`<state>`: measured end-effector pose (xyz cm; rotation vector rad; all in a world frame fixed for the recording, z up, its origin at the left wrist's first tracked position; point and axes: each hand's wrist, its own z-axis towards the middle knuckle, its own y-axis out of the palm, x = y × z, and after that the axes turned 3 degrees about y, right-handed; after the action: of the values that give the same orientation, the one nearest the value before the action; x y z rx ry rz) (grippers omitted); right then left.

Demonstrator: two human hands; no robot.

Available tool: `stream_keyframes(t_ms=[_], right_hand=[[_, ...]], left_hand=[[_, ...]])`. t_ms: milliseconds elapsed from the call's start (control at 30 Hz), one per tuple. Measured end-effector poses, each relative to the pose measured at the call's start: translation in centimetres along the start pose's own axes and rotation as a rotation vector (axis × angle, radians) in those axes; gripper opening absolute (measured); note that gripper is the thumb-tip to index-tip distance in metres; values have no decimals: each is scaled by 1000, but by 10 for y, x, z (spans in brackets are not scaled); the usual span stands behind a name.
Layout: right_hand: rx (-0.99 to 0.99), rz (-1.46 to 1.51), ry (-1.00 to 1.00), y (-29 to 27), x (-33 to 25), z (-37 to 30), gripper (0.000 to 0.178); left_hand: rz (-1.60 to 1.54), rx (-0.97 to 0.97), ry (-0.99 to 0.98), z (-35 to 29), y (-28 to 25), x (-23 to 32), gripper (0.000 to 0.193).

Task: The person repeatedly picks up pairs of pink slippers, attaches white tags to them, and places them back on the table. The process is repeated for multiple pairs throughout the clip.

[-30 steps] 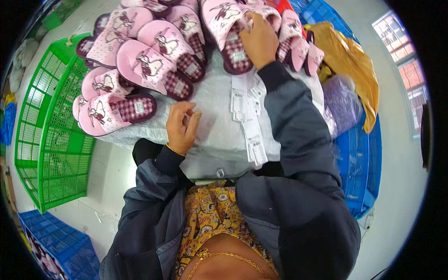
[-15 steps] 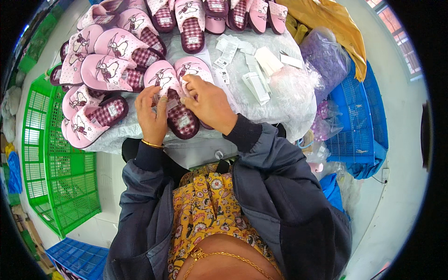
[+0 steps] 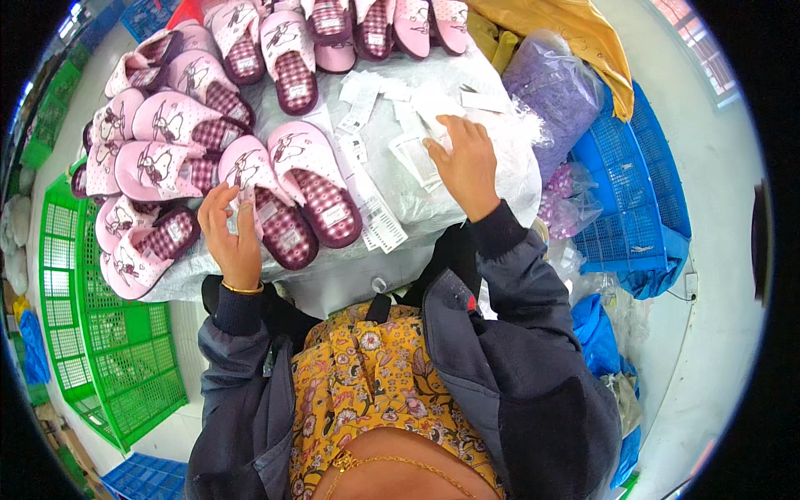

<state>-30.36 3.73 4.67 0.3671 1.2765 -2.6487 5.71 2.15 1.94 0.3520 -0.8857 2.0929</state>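
Two pink slippers with a cartoon dog print and maroon checked insoles lie side by side before me: the left slipper and the right slipper. At the left slipper's outer edge is my left hand, its thumb and fingers apart and the thumb touching or nearly touching the upper. My right hand is over the loose white tags, thumb and fingers spread, with nothing visible between them. Long printed paper strips lie partly beneath the right slipper.
More pink slippers are piled at the left and along the back of the plastic-covered table. Green crates stand on the left floor. Right of the table are a bag of purple material and a blue crate.
My right hand has left the slippers and moved right to the white tags. My left hand has shifted to the left slipper's outer edge. The two slippers now lie uncovered, fanned slightly apart.
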Motion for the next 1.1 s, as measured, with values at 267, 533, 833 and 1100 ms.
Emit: stream_keyframes(t_ms=[267,533,833,1100], right_hand=[[-269,-244,137,23,58,53,44],[-52,-195,32,33,70,48,18],[-28,-332,-235,18,69,39,8],[193,-173,-280,21,62,24,4]], left_hand=[[-8,-72,16,8,6,28,26],[6,-114,65,11,16,40,27],[-76,-186,42,14,33,60,26],[-143,-291,112,30,66,99,27]])
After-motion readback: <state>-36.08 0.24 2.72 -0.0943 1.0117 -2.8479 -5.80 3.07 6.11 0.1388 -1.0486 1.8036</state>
